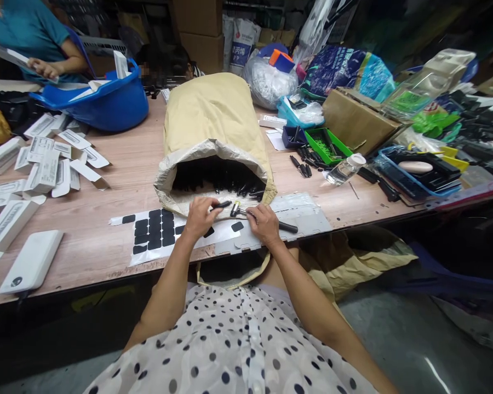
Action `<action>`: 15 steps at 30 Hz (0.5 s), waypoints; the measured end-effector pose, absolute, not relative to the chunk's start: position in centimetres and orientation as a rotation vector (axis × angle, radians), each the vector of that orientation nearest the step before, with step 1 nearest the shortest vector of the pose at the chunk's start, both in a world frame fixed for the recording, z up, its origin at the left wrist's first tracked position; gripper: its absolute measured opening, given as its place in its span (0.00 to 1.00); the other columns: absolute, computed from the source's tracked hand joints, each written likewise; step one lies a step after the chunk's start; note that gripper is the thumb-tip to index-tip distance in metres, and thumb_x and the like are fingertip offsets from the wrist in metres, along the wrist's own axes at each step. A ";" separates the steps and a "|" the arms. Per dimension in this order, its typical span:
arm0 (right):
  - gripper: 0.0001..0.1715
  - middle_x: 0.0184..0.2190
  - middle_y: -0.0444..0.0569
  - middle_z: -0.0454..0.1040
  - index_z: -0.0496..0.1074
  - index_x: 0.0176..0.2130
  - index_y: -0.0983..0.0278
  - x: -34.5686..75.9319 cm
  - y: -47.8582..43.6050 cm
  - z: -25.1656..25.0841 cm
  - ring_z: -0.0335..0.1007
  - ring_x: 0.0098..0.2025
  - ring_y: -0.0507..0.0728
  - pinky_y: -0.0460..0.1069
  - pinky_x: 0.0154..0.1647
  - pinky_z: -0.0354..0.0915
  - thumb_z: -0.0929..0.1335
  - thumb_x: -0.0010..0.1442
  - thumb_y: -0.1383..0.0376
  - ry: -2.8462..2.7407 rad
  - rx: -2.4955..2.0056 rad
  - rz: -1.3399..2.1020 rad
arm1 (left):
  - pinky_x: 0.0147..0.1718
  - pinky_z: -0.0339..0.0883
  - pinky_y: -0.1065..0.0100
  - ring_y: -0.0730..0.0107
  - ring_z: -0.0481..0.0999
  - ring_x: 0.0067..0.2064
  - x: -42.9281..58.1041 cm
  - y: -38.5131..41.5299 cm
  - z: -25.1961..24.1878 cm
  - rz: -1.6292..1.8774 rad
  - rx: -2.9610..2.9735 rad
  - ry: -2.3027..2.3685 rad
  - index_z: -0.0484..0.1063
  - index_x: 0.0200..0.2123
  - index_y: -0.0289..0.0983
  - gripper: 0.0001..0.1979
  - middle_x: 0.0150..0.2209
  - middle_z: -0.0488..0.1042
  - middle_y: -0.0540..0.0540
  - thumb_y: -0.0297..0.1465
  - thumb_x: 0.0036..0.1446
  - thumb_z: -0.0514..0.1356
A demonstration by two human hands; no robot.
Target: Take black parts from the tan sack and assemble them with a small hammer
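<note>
My left hand (200, 217) pinches a small black cap-like piece (223, 204) just in front of the mouth of a tan paper sack (213, 126). My right hand (263, 222) is closed round a thin black tool (286, 226) whose metal tip (235, 208) points left toward that piece. The sack lies on its side on the wooden table (119, 180), and several black parts (217, 180) show inside its opening. A white sheet with black sticker pads (154, 230) lies under my left wrist.
White boxes and flat cartons (45, 164) cover the left of the table, with a white power bank (33, 260) near the edge. A blue tub (107, 101) stands at the back left beside another person's arm (53, 65). Trays, bags and a cardboard box (357, 120) crowd the right.
</note>
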State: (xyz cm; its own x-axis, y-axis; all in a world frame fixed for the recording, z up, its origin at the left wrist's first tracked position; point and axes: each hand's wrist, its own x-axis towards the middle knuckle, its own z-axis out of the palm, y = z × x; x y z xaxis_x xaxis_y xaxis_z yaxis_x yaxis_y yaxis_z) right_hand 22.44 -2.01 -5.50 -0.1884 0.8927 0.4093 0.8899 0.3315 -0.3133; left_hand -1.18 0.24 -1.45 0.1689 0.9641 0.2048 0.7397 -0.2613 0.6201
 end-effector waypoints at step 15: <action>0.14 0.35 0.50 0.74 0.78 0.45 0.58 22.7 -2.8 -4.6 0.68 0.40 0.59 0.52 0.43 0.66 0.63 0.68 0.64 -2.009 -1.445 0.068 | 0.47 0.64 0.57 0.58 0.70 0.43 -0.9 -4.0 -3.8 0.719 2.036 1.491 0.79 0.37 0.42 0.06 0.36 0.76 0.47 0.33 0.53 0.68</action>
State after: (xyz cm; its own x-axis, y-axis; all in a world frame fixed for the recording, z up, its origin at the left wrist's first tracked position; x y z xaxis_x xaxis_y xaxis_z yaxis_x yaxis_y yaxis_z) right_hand 22.74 -2.76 -4.63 -0.1777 0.8630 0.4729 0.8292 0.3900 -0.4003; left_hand -0.93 -4.01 -3.81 0.2565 0.9596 0.1159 0.6885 -0.2655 0.6749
